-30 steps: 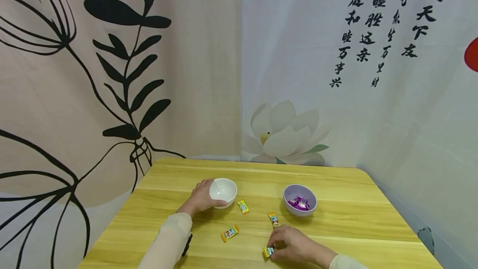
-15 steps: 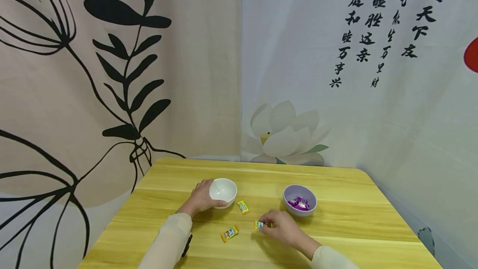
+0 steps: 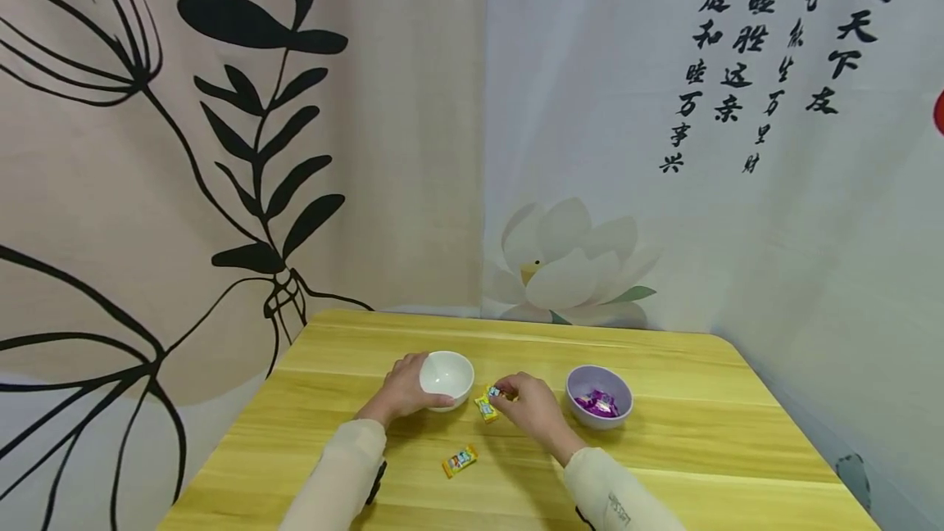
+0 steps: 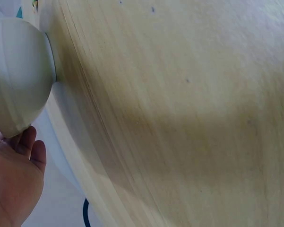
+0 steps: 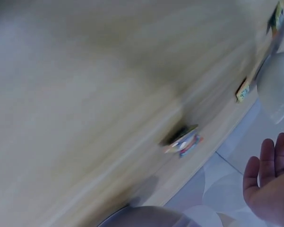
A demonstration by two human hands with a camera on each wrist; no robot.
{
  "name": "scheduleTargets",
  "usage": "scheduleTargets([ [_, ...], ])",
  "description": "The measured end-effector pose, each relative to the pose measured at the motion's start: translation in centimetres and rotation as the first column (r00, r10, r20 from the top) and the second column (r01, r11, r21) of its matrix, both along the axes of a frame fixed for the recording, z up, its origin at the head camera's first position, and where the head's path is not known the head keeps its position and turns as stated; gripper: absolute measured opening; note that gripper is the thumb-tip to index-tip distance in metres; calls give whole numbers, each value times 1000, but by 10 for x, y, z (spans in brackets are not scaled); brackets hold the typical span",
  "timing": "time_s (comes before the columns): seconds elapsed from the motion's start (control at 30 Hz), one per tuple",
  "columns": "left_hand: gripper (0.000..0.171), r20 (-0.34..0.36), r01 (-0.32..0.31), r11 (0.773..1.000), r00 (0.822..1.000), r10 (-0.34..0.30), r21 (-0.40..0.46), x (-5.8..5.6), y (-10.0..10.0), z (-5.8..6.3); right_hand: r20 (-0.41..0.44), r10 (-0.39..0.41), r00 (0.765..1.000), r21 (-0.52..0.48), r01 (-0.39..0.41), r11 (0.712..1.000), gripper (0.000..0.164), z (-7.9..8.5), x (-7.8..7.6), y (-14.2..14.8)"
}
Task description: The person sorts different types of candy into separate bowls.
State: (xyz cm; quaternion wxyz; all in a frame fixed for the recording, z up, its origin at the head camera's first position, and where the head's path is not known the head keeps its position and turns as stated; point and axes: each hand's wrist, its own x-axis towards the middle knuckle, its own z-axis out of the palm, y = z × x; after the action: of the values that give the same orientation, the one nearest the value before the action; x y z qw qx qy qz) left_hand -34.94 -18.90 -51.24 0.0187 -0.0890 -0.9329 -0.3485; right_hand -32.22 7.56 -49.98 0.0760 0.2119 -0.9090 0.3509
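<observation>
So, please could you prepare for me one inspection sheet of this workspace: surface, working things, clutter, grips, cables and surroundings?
Surface: wood-grain table, a few dark specks in the left wrist view.
Job's things: white bowl; purple bowl holding purple-wrapped candies; yellow candy beside the white bowl; orange-ended candy nearer the person; third candy near the purple bowl, blurred.
Clutter: nothing seen.
Left grip: holds the white bowl.
Right grip: pinches a held candy.
Cables: dark curved strip in the left wrist view; cannot tell if cable.
Surroundings: patterned backdrop behind the table.
</observation>
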Motion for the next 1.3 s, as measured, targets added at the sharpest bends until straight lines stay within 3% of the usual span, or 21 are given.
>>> scheduleTargets([
  [0.3, 106, -11, 13, 1000, 1000, -13, -1, -1, -1, -2, -24, -10, 1000, -8, 9, 1000, 22, 6, -18, -32],
  [0.7, 102, -9, 25, 1000, 1000, -25, -15, 4, 1, 2, -8, 22, 1000, 30, -22, 999, 35, 16, -25, -62],
  [0.83, 101, -6, 27, 999, 1000, -27, -24, 4, 0, 2, -5, 35, 999, 32, -35, 999, 40, 16, -27, -62],
  [1.3, 108, 19, 2, 1000, 1000, -2, 7, 4, 1, 2, -7, 31, 1000, 14, -30, 999, 31, 5, -22, -29],
])
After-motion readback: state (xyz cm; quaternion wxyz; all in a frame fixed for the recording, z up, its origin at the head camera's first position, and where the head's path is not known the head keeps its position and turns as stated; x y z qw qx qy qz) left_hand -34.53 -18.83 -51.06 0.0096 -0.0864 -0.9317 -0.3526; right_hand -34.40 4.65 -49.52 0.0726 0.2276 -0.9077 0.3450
